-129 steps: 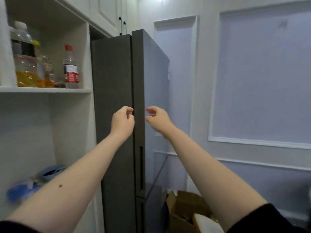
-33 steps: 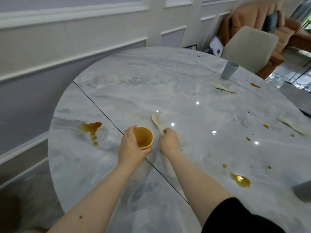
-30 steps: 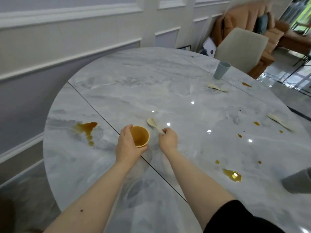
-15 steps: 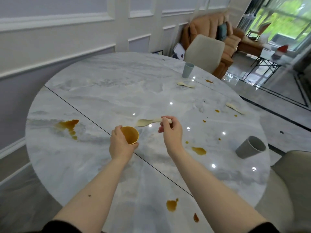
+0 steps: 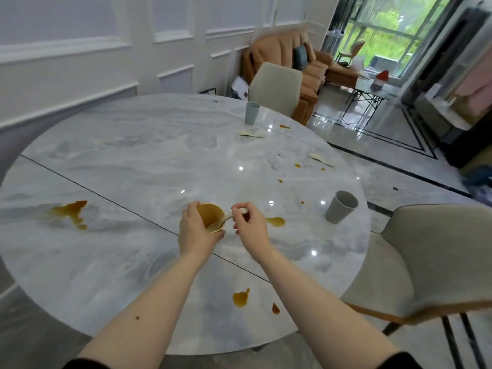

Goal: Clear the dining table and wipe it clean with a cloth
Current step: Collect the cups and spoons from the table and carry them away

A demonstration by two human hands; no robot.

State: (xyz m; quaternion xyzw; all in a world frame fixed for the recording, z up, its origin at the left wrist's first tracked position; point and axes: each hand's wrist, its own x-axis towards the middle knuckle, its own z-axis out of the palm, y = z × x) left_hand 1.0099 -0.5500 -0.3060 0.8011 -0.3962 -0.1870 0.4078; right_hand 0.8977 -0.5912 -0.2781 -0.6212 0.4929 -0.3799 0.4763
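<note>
**Spoon into yellow cup, mid-table**

Right hand (image 5: 249, 227): thumb + fingertips pinched on handle end of cream spoon (image 5: 223, 221); spoon bowl down inside yellow cup (image 5: 210, 214). Left hand (image 5: 193, 230): fingers curled round cup's near-left side, thumb at rim. Cup over marble table (image 5: 138, 155), near the dark seam; can't tell if resting on top or lifted. Just right of right hand: brown spill (image 5: 277, 221). More brown spills: big one at left (image 5: 69, 211), two at near edge (image 5: 241, 298), small drops far right. Grey cup (image 5: 340, 206) tipped on its side, right edge of table. Blue-grey cup (image 5: 251, 113) upright at far edge, cream spoon (image 5: 250, 133) just in front of it; another spoon (image 5: 319, 158) near right edge. Beige chairs at far side (image 5: 274, 87) + near right (image 5: 436, 259).
</note>
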